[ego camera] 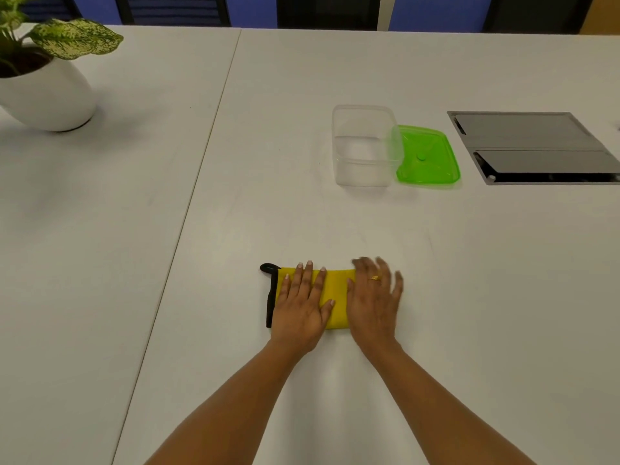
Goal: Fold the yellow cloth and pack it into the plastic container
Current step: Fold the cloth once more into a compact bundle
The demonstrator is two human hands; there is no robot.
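Note:
The yellow cloth [336,297], folded into a small rectangle with a black trim and loop on its left edge, lies flat on the white table near me. My left hand [303,305] rests palm down on its left part, fingers spread. My right hand [375,298] lies flat over its right end, slightly blurred, a ring on one finger. Neither hand grips the cloth. The clear plastic container [365,146] stands open and empty farther back, right of centre. Its green lid [427,156] lies beside it on the right.
A white pot with a green plant [43,85] stands at the far left. A dark recessed panel [536,149] is set into the table at the right. A seam [201,182] runs between two tabletops. Chairs stand behind the far edge.

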